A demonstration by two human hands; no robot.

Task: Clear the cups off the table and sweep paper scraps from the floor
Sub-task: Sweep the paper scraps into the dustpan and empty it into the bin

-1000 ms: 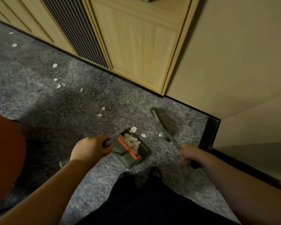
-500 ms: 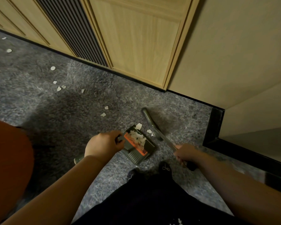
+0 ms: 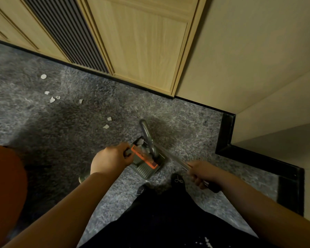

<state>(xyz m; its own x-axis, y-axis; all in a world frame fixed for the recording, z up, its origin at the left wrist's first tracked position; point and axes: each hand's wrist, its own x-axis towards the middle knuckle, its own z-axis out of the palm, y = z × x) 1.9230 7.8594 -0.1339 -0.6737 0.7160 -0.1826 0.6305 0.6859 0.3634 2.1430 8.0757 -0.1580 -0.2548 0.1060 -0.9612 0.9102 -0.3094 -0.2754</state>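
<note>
Left hand (image 3: 110, 161) grips the dustpan (image 3: 147, 162) handle on the grey carpet (image 3: 79, 133), right hand (image 3: 202, 173) holds the broom (image 3: 148, 135) over it, paper scraps (image 3: 106, 123) far left.

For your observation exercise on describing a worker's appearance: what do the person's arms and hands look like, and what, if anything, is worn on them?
Both forearms are bare, with no sleeves reaching into view. The left hand and right hand wear no gloves. No watch, ring or bracelet is visible, though the dim light and blur could hide small items. Below the arms, dark clothing covers the legs.
</note>
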